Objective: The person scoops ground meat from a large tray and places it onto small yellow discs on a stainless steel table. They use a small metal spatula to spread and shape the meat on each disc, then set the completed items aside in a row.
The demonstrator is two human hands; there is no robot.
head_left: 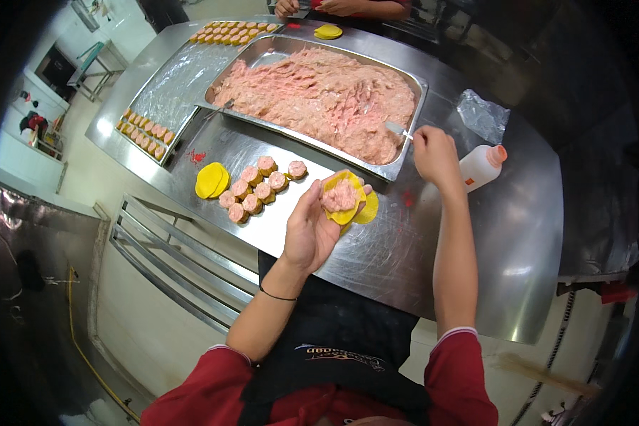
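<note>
In my left hand [312,231] lies a round yellow dumpling wrapper [352,213] with a lump of pink minced meat [341,196] on it, the fingers cupped round it from below. My right hand [435,153] is closed on the handle of a small spatula [397,129], whose flat blade touches the meat filling [319,92] at the near right edge of a large steel tray [302,140]. Another yellow wrapper [366,209] shows on the table just behind my left fingers. To the left of that hand stand several filled dumplings [265,192] in short rows, pink meat on top.
A stack of yellow wrappers [209,181] lies left of the dumplings. Farther left is a film-lined tray [170,74] with dumplings at both ends. A white bottle with an orange cap [481,169] and crumpled plastic [483,115] sit at right. Across the table are a co-worker's hands [337,7].
</note>
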